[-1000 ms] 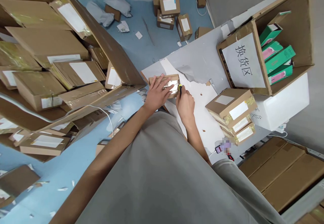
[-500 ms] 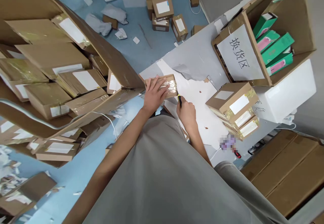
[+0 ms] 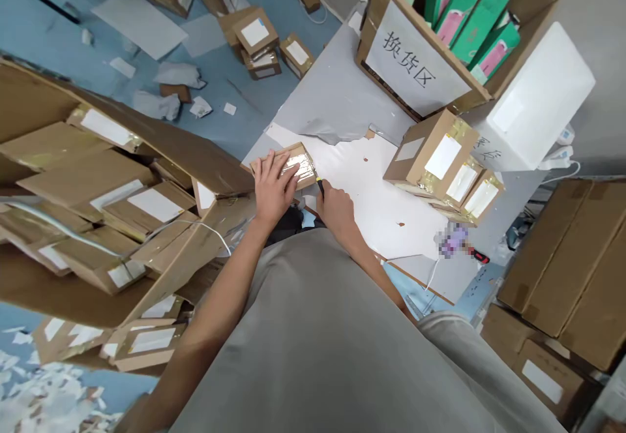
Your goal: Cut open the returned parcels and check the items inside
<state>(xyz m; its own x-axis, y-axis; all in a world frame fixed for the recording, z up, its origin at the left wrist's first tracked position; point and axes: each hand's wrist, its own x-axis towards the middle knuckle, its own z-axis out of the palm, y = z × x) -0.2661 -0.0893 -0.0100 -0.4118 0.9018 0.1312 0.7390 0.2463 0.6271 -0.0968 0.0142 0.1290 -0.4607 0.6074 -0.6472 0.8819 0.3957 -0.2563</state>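
A small cardboard box [image 3: 304,163] with shiny clear tape across it lies at the near left end of the table, on white sheeting [image 3: 376,201]. Across its top, my left hand [image 3: 272,190] rests with fingers spread, the thumb near the tape. My right hand [image 3: 337,210] is wrapped round the black handle of a yellow-and-black utility knife [image 3: 320,186]. The knife's front end is at the box's right edge; its blade is too small to make out.
A large carton of parcels [image 3: 229,175] stands close on my left. On the table's right are stacked boxes [image 3: 430,149], a carton [image 3: 415,61] holding green boxes, a white container [image 3: 542,100] and a red-and-black tool [image 3: 478,255]. Parcels and paper scraps lie on the blue floor [image 3: 254,104].
The camera view has turned, shifting the surroundings in the picture. My left hand stays on the box, and my right hand keeps the knife at its right edge.
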